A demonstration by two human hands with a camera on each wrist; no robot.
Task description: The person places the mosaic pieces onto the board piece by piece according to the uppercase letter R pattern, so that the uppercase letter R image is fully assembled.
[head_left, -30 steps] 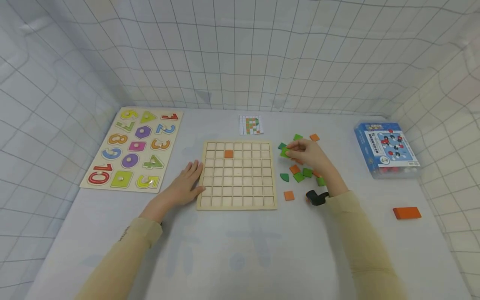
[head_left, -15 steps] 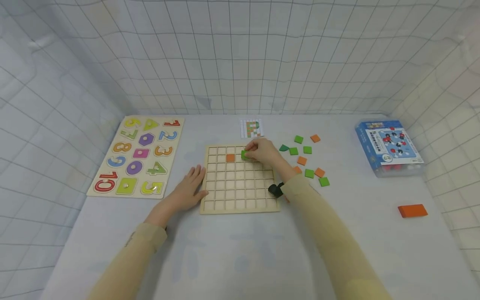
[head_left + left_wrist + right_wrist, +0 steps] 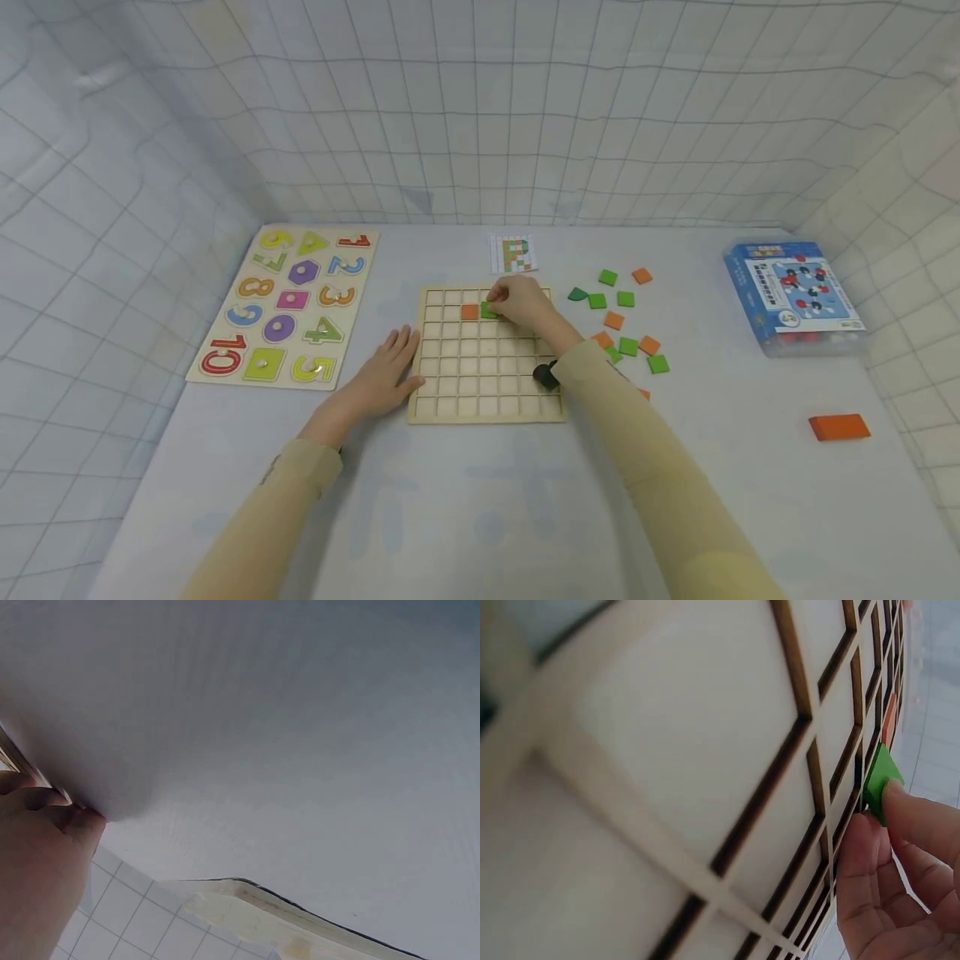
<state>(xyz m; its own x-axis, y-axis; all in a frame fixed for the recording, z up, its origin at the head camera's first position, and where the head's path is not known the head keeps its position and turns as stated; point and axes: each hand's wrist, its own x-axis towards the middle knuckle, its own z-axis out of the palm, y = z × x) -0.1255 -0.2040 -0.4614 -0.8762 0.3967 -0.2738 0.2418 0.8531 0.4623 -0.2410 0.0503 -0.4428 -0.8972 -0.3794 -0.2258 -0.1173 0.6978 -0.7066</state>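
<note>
A wooden grid board (image 3: pixel 468 367) lies on the table in the head view. One orange square tile (image 3: pixel 469 312) sits in a cell of its second row. My right hand (image 3: pixel 525 304) pinches a green square tile (image 3: pixel 487 311) at the cell just right of the orange one. In the right wrist view, thumb and fingers hold this green tile (image 3: pixel 881 780) slightly tilted against the grid; whether it is fully seated cannot be seen. My left hand (image 3: pixel 381 375) rests at the board's left edge with straight fingers. In the left wrist view, the left hand's fingers (image 3: pixel 45 806) touch that edge.
Loose green tiles (image 3: pixel 628 346) and orange tiles (image 3: pixel 614 320) lie right of the board. Behind it is a pattern card (image 3: pixel 514 253). A number-and-shape puzzle (image 3: pixel 281 308) stands left; a blue boxed set (image 3: pixel 795 296) and an orange block (image 3: pixel 840 427) are far right.
My right hand has carried the green tile left from the loose pile to the board, beside the orange tile. My left hand stays at the board's edge. The head view has shifted slightly.
</note>
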